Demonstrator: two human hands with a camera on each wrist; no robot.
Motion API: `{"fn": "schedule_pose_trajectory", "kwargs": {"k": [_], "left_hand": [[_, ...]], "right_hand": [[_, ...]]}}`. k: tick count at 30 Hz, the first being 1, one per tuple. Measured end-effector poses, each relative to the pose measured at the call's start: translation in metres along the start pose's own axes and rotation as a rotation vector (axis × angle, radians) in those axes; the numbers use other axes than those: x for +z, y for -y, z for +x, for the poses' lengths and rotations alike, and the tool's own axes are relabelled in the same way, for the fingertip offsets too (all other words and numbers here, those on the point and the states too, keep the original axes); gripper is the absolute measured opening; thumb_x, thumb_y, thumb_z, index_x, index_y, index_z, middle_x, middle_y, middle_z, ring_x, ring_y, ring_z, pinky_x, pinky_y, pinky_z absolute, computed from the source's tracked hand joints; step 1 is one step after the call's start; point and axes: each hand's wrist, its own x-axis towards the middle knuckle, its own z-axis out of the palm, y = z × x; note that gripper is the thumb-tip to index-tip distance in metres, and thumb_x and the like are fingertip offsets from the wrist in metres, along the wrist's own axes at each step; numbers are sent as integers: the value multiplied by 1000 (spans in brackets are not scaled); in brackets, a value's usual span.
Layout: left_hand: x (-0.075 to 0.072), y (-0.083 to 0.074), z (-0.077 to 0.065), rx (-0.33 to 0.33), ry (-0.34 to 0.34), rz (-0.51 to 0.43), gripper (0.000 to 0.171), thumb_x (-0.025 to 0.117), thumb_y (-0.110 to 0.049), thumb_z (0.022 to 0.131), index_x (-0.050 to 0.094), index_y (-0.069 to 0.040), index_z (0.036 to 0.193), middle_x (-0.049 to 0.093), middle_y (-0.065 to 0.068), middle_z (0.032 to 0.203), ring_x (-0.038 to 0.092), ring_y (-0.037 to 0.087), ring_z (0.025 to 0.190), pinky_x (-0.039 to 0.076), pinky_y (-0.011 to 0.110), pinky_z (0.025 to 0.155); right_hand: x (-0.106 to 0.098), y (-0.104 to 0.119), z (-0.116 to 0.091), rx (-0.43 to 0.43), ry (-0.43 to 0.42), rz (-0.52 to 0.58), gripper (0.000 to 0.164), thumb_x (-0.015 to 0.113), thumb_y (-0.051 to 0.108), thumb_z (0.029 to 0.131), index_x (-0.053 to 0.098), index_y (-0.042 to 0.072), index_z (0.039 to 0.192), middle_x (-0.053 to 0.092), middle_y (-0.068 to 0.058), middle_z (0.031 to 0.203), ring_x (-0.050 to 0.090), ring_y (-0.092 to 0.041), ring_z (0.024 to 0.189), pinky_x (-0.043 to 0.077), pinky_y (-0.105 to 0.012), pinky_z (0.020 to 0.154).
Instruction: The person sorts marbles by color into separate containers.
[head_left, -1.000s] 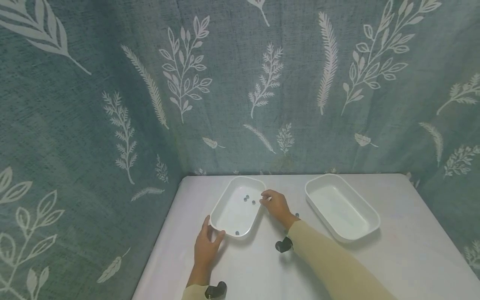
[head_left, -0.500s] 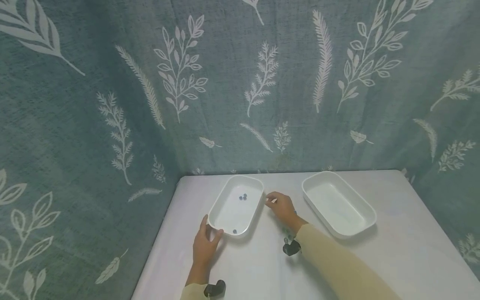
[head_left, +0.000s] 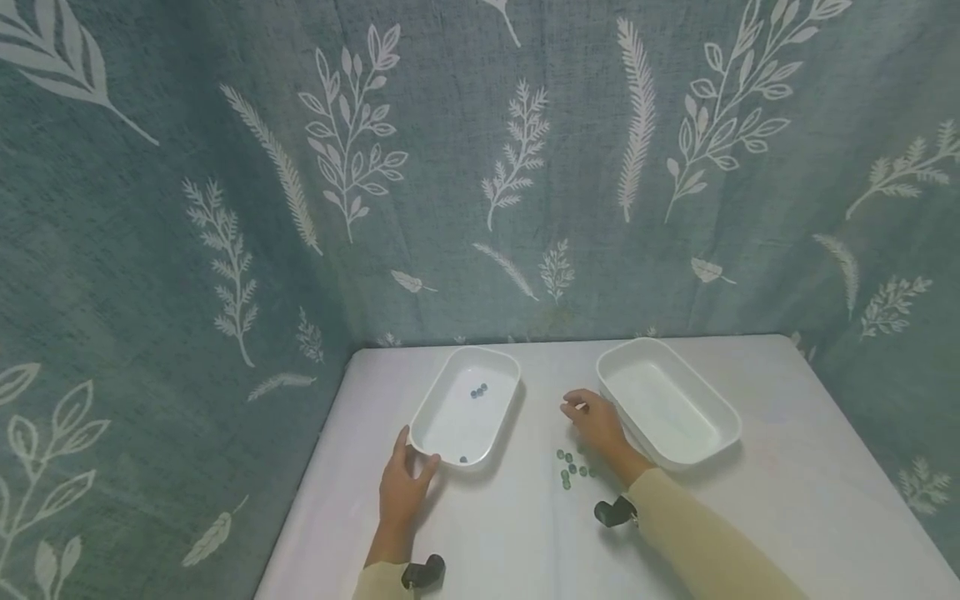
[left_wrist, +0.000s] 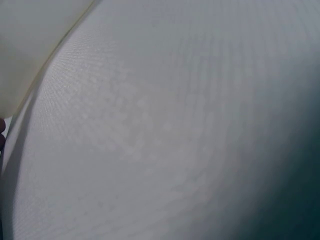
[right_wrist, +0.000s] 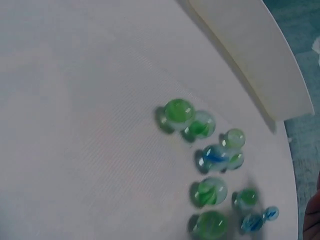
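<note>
1. Left tray [head_left: 450, 423]: white, lower centre of the head frame. Contents: three marbles [head_left: 480, 392] in a short row towards its upper end and a single marble [head_left: 462, 460] by its lower rim.
2. Right tray [head_left: 675, 412]: white, lower right of the frame, well apart from the left tray.
3. Loose marbles [head_left: 572, 469]: on the table [head_left: 510, 533], between the trays and lower in the frame; green and blue in the right wrist view.
4. Left hand [head_left: 402, 487]: thumb and fingers spread about the left tray's lower-left corner, touching it.
5. Right hand [head_left: 597, 422]: fingers bent, beside the right tray; cannot tell whether anything is pinched.
6. Against one second ago: right hand has moved rightward from the left tray's rim, uncovering loose marbles; the three marbles have drawn together; left hand unchanged.
</note>
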Motion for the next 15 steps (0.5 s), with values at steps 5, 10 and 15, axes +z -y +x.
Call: {"fn": "schedule_pose_trajectory", "kwargs": {"k": [5, 10, 15], "left_hand": [[2, 2, 2, 23, -15, -6, 86, 71, -52, 84, 31, -19, 153, 46, 10, 146, 38, 34, 136, 26, 60, 109], [3, 2, 3, 29, -15, 8, 87, 70, -53, 84, 31, -18, 153, 46, 11, 146, 39, 35, 136, 26, 61, 109], [1, -1, 2, 12, 0, -4, 86, 72, -48, 85, 30, -18, 153, 45, 11, 147, 37, 34, 137, 24, 59, 111]], "right_hand": [[-8, -8, -19, -28, 11, 13, 23, 66, 26, 93, 69, 11, 110, 69, -3, 104, 61, -18, 89, 53, -39, 80], [-10, -18, -40, -1, 8, 40, 22, 66, 24, 93, 70, 12, 111, 68, -4, 111, 62, -21, 96, 51, -42, 85], [-6, -25, -58, 66, 20, 39, 25, 65, 29, 93, 69, 15, 114, 68, -1, 107, 61, -22, 101, 50, -45, 89]]}}
